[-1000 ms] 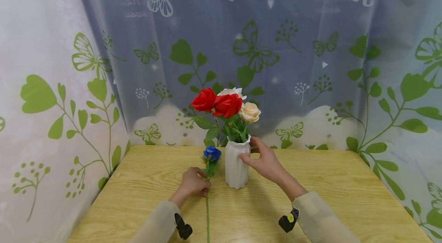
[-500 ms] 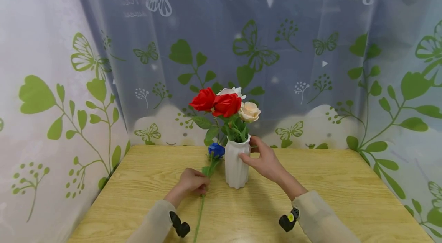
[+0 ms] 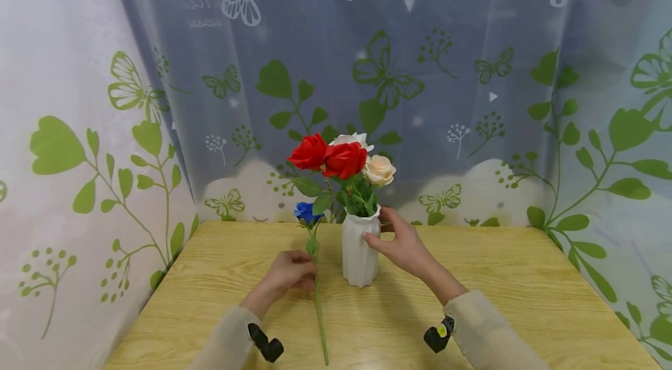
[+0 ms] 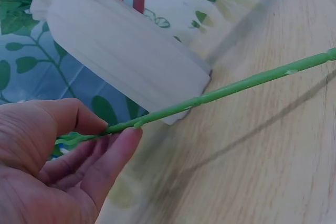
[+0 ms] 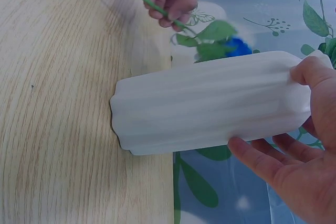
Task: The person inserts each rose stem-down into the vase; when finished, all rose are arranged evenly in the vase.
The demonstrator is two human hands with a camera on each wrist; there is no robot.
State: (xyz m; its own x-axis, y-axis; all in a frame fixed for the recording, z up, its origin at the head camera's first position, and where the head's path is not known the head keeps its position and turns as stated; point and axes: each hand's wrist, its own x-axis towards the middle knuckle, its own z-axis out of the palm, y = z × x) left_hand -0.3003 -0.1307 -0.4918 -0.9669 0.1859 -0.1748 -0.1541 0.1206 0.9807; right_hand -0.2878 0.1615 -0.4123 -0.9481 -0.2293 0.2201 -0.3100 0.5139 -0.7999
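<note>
My left hand [image 3: 287, 271] pinches the green stem of a blue rose [image 3: 307, 213] between thumb and fingers, left of the white vase [image 3: 360, 250]. In the left wrist view, the stem [image 4: 252, 81] slants above the tabletop and casts a shadow. The ribbed vase stands upright and holds two red roses [image 3: 345, 160], a white rose [image 3: 353, 139] and a cream rose [image 3: 380, 170]. With thumb and fingers around its upper right side, my right hand [image 3: 404, 244] holds the vase. In the right wrist view, the blue rose [image 5: 239, 47] is partly behind the vase [image 5: 210, 103].
A light wood-grain table [image 3: 472, 288] lies under both hands. Behind it hangs a curtain [image 3: 446, 66] printed with butterflies and leaves, continuing along both sides. The vase stands near the table's back edge.
The blue rose's head leaned right towards the vase, then swung left and up. Its lower stem end has swung right and now shows. My left hand shifted slightly left; the right hand and vase stayed still.
</note>
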